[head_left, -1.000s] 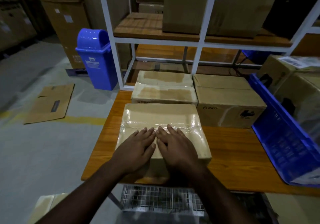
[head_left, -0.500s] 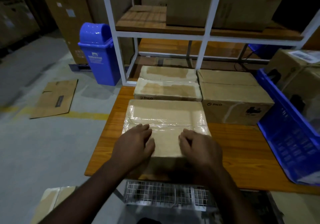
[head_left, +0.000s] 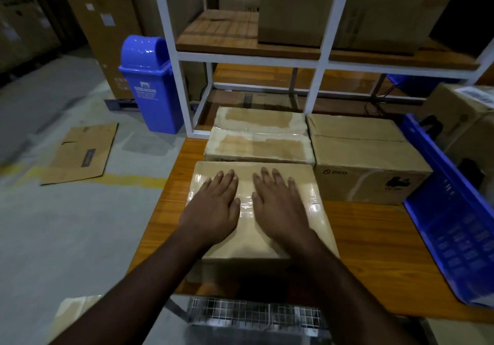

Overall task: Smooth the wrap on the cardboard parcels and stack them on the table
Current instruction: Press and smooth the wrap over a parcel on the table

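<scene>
Near parcel: a flat brown cardboard parcel wrapped in clear glossy film (head_left: pixel 318 200) lies at the near left of the orange-brown wooden table (head_left: pixel 374 240), its near edge close to the table's front edge. Film shines with wrinkles between the two hands.
Left hand: left hand (head_left: pixel 211 211) lies palm down on the left half of the parcel top, fingers (head_left: pixel 226 181) straight and close together, pointing away from the person; it grips nothing.
Right hand: right hand (head_left: pixel 280 208) lies palm down on the right half, fingers (head_left: pixel 275 181) straight and slightly spread, somewhat blurred; it grips nothing. The two hands are side by side, a narrow strip of film between them.
Rear parcel: a second film-wrapped brown cardboard parcel (head_left: pixel 260 141) stands just behind the near one, touching or nearly touching its far edge; it is taller.
Plain box: a brown cardboard box with dark print on its front (head_left: pixel 363 163) stands right of the rear parcel, close against it.
Crate: a blue plastic crate (head_left: pixel 449 227) sits at the table's right end, holding more cardboard boxes.
Behind table: a white metal rack with wooden shelves (head_left: pixel 318 58) carries large cartons.
Floor: a blue plastic swing-lid bin (head_left: pixel 148 85) stands left of the rack; a flattened piece of brown cardboard (head_left: pixel 83 155) lies on the grey floor.
Below table edge: a wire mesh basket (head_left: pixel 254 315) shows at the near edge of view.
</scene>
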The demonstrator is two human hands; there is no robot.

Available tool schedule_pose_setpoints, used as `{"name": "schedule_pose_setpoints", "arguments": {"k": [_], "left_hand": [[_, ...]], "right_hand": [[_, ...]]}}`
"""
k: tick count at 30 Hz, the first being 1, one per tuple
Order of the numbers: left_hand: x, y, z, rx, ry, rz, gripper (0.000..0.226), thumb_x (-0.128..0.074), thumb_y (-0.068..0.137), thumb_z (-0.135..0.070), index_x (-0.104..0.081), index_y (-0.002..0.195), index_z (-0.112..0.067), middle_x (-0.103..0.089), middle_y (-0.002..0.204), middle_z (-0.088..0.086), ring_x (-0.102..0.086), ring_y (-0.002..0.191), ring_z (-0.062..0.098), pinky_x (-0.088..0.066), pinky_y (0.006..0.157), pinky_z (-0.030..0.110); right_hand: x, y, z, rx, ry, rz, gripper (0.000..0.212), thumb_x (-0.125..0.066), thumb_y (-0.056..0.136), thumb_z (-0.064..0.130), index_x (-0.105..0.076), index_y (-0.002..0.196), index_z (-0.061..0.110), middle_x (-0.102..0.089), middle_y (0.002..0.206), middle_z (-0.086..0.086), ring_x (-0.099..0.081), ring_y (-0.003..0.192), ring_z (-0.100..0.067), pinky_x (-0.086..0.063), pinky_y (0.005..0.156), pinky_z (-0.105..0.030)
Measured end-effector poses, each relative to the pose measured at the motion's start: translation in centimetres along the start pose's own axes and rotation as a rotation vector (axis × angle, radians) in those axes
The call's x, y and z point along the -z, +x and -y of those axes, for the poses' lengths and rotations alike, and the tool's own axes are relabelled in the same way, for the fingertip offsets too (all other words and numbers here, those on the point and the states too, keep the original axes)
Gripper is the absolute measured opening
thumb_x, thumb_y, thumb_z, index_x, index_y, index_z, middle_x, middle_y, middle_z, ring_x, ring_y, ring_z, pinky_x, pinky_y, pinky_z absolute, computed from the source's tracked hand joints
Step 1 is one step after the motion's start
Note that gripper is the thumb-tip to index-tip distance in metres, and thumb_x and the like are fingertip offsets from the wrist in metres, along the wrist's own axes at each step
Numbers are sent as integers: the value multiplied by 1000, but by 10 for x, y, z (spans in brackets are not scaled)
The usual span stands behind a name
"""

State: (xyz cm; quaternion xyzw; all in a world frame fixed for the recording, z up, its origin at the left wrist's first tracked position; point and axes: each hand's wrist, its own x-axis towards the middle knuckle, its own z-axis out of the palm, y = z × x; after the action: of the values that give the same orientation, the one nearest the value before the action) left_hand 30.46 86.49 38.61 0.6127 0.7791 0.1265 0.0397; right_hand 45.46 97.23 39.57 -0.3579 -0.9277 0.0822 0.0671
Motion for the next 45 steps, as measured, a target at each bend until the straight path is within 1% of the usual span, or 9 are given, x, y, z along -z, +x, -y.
{"name": "schedule_pose_setpoints", "arguments": {"k": [8, 15, 24, 29, 36, 39, 41, 43, 45], "left_hand": [[-12, 5, 6, 10, 25, -26, 65, -20, 106, -47, -10, 164, -20, -3, 173, -1, 3, 159, 15, 1, 127, 32], [-2, 8, 6, 82, 7, 30, 71, -25, 105, -55, -8, 165, -21, -3, 173, -2, 0, 159, 16, -2, 128, 36], [11, -17, 5, 17, 11, 16, 67, -31, 106, -54, -25, 162, -18, -19, 171, 2, -13, 158, 20, -6, 126, 36], [-7, -45, 6, 26, 63, 10, 73, -18, 104, -60, -22, 163, -18, -15, 171, 0, -10, 158, 18, -4, 126, 34], [5, -54, 13, 15, 13, -5, 71, -24, 105, -61, -19, 163, -21, -14, 171, -2, -11, 158, 17, -8, 127, 35], [13, -69, 31, 32, -90, -60, 69, -28, 105, -61, -21, 163, -24, -14, 170, -8, -10, 157, 11, -7, 127, 32], [22, -80, 47, 45, -192, -82, 69, -30, 103, -62, -23, 162, -27, -13, 168, -14, -9, 155, 4, -5, 124, 26], [28, -92, 60, 59, -281, -87, 71, -30, 100, -64, -25, 162, -29, -13, 166, -19, -9, 154, 0, -4, 120, 20], [31, -99, 67, 74, -334, -94, 73, -30, 98, -65, -25, 162, -30, -13, 165, -20, -10, 154, 0, -6, 120, 20]], "right_hand": [[-16, 7, 6, 102, 57, 29, 60, -25, 109, 43, -16, 167, 29, -9, 175, 7, -1, 161, -15, 5, 129, -43], [-7, 4, -24, -215, 4, -13, 82, -22, 101, 69, -14, 167, 22, -7, 175, 2, 1, 161, -17, 3, 129, -48], [14, -29, -19, -127, 121, 31, 65, -31, 108, 54, -23, 165, 25, -15, 174, 4, -8, 161, -19, -8, 130, -47], [-8, -76, 6, -54, 101, 15, 65, -15, 105, 59, -28, 162, 32, -21, 171, 16, -9, 159, -10, -5, 130, -43], [13, -86, -2, -102, 60, -74, 54, -35, 106, 55, -43, 155, 32, -34, 168, 7, -21, 158, -18, -9, 129, -51], [20, -107, -24, -309, 279, -308, 51, -44, 102, 60, -50, 149, 40, -40, 162, 15, -31, 152, -14, -27, 124, -49], [29, -117, -29, -414, 781, -371, 52, -48, 97, 72, -51, 145, 51, -47, 149, 29, -46, 135, 1, -46, 105, -33], [33, -120, -16, -437, 1297, -291, 45, -46, 93, 75, -60, 133, 59, -61, 129, 37, -58, 116, 11, -51, 83, -16], [30, -113, -1, -487, 1430, -212, 36, -49, 97, 68, -70, 123, 54, -75, 117, 20, -71, 109, -5, -61, 80, -29]]}}
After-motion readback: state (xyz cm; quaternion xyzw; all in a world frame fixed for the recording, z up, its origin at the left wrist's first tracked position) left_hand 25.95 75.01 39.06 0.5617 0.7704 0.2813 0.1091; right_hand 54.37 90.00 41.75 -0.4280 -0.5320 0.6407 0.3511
